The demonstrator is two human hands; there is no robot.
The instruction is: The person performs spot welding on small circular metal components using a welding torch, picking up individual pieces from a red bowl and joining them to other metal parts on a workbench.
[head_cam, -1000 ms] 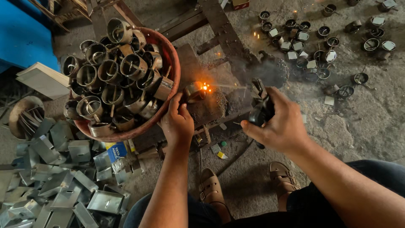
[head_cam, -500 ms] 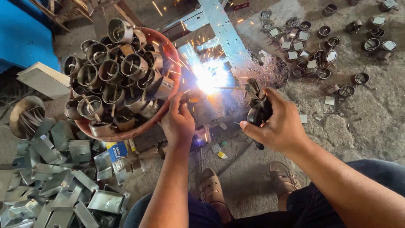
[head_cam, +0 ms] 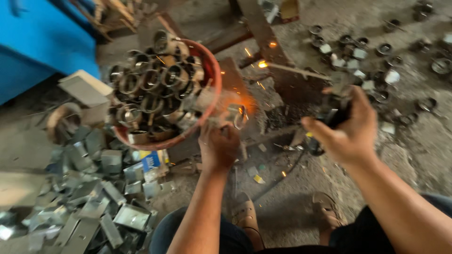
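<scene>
Head view, looking down at the floor. Left hand (head_cam: 219, 143) was closed around a small metal ring piece (head_cam: 238, 115), held just right of the red basin (head_cam: 214, 75), with an orange glow and sparks about it. Basin was heaped with short metal tube rings (head_cam: 155, 82). Right hand (head_cam: 348, 129) was clamped on a dark electrode holder (head_cam: 336, 110), its thin welding rod (head_cam: 296, 70) reaching far-left toward a bright spark on the steel bar (head_cam: 261, 33). Bent sheet-metal brackets (head_cam: 94, 202) lay piled near left. Finished ring pieces (head_cam: 372, 61) were scattered far right. Sandalled feet (head_cam: 245, 214) showed near, between the arms.
</scene>
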